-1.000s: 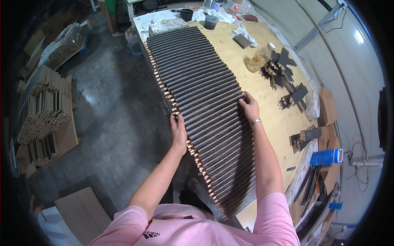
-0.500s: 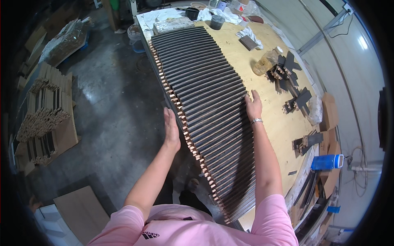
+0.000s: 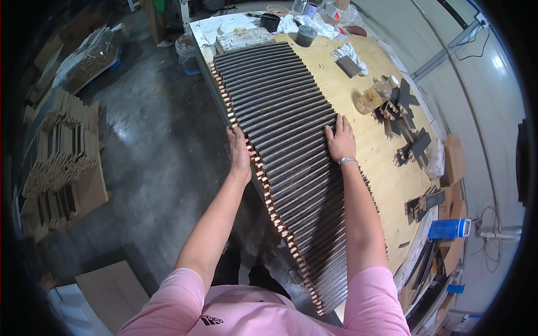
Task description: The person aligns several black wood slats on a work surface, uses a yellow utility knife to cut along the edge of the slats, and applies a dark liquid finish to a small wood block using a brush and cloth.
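A long row of dark wooden slats [image 3: 286, 129], packed side by side with pale notched ends, runs along the left side of the plywood-topped table [image 3: 370, 134]. My left hand [image 3: 240, 155] rests against the slats' left ends, its fingers stretched out. On the right edge of the row lies my right hand [image 3: 341, 140], fingers spread over the slat ends, with a bracelet at the wrist. Neither hand grips a slat.
Loose dark pieces [image 3: 414, 143] and a jar of yellowish liquid [image 3: 374, 96] are on the table's right. Dark tubs [image 3: 305, 36], cloths and a flat dark block [image 3: 349, 66] sit toward the far end. Stacked slats [image 3: 59, 157] stand on the floor at left.
My left hand has moved up and in against the slats' left ends. My right hand has shifted slightly inward onto the right edge. The view has shifted a little.
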`<state>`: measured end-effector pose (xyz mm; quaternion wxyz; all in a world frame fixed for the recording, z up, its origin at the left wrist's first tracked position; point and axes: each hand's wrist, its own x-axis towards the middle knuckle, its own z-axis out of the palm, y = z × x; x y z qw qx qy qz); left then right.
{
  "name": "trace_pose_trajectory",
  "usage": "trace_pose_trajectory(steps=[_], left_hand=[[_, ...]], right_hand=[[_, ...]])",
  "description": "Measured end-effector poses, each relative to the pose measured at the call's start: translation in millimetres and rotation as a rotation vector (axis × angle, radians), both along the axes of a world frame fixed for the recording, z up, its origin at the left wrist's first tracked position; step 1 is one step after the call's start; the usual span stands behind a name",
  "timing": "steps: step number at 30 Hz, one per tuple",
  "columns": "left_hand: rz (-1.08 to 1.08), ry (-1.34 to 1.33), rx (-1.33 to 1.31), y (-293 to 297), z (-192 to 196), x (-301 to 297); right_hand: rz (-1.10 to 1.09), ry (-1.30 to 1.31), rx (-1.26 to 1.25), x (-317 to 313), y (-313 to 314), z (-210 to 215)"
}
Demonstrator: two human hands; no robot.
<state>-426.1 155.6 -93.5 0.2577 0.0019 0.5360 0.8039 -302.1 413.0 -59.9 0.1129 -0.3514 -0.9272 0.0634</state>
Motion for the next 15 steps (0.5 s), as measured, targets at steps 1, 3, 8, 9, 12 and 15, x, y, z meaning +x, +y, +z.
trace_pose_trajectory(steps=[1, 3, 8, 9, 12, 15], left_hand=[[-0.003, 0.001, 0.005, -1, -2, -5], [0.09, 0.006, -0.093, -3, -6, -15], [0.029, 0.002, -0.125, 12, -6, -34], [0.011, -0.04, -0.073, 10, -4, -36], [-0.012, -0.033, -0.051, -4, 7, -43], [0.027, -0.048, -0.136, -24, 19, -59]], right_hand=[[-0.002, 0.011, 0.007, 0, 0, 1], [-0.002, -0.001, -0.004, -1, -2, 2], [-0.012, -0.006, 0.0, -2, -5, 5], [-0.013, 0.007, 0.001, -1, -5, 6], [-0.024, -0.013, -0.02, -1, -6, 7], [-0.022, -0.006, -0.04, -2, -7, 9]])
